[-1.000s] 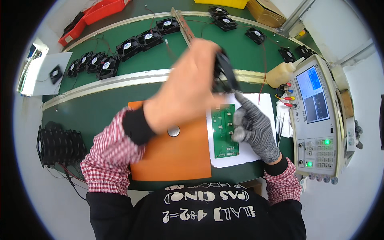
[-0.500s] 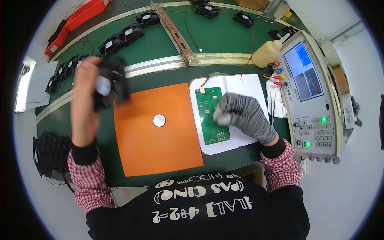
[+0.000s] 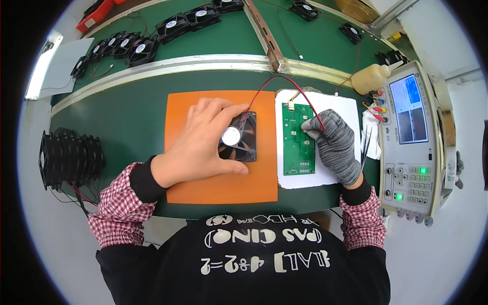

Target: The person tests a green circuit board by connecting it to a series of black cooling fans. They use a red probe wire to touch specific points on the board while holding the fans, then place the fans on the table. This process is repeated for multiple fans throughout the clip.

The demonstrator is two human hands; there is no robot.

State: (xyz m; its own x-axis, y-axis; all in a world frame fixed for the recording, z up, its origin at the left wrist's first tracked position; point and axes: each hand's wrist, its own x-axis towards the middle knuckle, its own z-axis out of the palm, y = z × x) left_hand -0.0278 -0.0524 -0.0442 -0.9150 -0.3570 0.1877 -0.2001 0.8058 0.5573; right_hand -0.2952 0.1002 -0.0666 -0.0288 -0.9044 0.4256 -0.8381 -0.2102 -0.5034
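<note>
My bare left hand (image 3: pixel 201 137) is wrapped round the left side of a black cooling fan (image 3: pixel 249 138) with a pale round centre label. The fan lies flat on an orange mat (image 3: pixel 221 193). From its top edge a red and black cable (image 3: pixel 278 77) arches over to my right hand (image 3: pixel 336 147), which wears a grey knit glove. Gloved fingertips pinch the cable's end, which they hide, just over the right edge of a green circuit board (image 3: pixel 292 155). This board rests on a white sheet (image 3: pixel 348 99), with a white connector (image 3: pixel 291 105) plugged in at its top.
At right stands a test instrument (image 3: pixel 409 137) with a lit screen; tweezers (image 3: pixel 366 145) and a cream bottle (image 3: pixel 370 79) are beside it. Stacked fans (image 3: pixel 71 158) sit at far left. More fans (image 3: pixel 142 50) line the back, behind a metal rail (image 3: pixel 168 67).
My left hand has brought the fan down and rightward onto the orange mat. The silver disc seen there is now out of sight. The fan's cable now runs to my right hand.
</note>
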